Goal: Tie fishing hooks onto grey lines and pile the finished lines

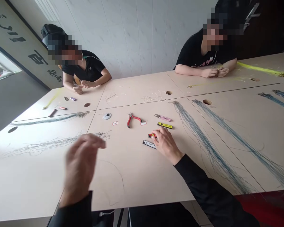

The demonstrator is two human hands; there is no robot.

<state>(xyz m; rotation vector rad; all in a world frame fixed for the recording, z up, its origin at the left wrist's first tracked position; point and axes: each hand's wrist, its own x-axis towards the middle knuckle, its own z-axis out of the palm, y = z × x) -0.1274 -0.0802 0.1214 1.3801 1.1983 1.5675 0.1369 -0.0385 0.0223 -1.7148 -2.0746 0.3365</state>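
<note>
My right hand (167, 143) reaches over the table with its fingers closed on a small red lighter (151, 135). Just in front of that hand lies a white lighter (149, 144) with dark lettering, partly covered by the fingers. A yellow lighter (165, 125) and pink thread snips (163, 118) lie beyond it. My left hand (81, 164) is raised above the table, blurred, fingertips pinched together; whatever is between them cannot be made out. A thin curved strand (118, 170) lies on the table to its right. Behind the left hand is a bundle of fine dark lines (54, 143) with hooks.
Red-handled pliers (133, 118), a round white disc (106, 116) and small labels lie mid-table. Long bluish line bundles (203, 142) run along the right. The table (137, 176) has cable holes. Two people sit opposite, hands on the tabletop.
</note>
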